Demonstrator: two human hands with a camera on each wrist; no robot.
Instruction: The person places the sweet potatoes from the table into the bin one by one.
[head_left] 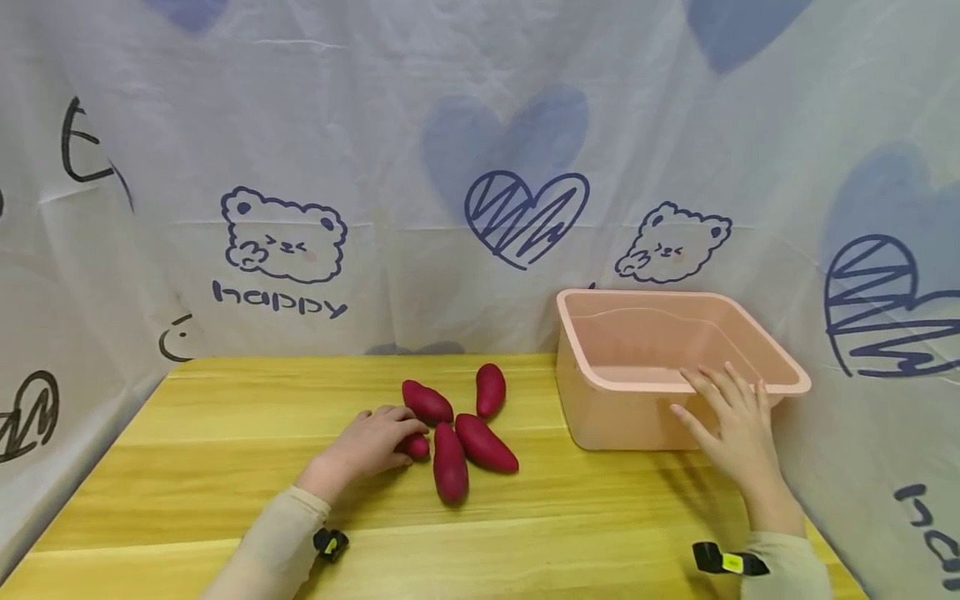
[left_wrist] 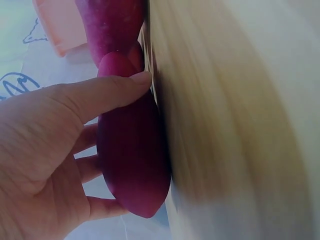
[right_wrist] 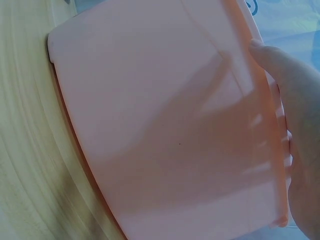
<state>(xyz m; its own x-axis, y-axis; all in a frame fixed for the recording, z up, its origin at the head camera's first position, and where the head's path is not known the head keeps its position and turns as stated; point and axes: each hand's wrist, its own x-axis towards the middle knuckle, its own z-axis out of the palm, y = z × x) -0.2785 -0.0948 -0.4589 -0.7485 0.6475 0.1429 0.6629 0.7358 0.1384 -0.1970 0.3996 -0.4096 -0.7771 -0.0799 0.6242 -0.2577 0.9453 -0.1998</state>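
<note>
On the wooden table, my left hand (head_left: pixel 372 442) grips a purple-red sweet potato (head_left: pixel 415 447). In the left wrist view the thumb lies across this sweet potato (left_wrist: pixel 134 155), with fingers on its far side; it lies against the tabletop. Several other sweet potatoes, such as the one nearest the front (head_left: pixel 451 467), lie loosely grouped just right of that hand. At the right, my right hand (head_left: pixel 738 433) is at the near rim of a pink plastic bin (head_left: pixel 637 421). Its straight, spread fingers reach over that rim, and the thumb is at the rim (right_wrist: pixel 270 115).
The bin stands upright at the table's back right. A pale cloth (head_left: pixel 390 150) printed with hearts and bears hangs behind the table (head_left: pixel 225 442) and along both sides. Each wrist wears a small black camera strap, one on the right sleeve (head_left: pixel 731 562).
</note>
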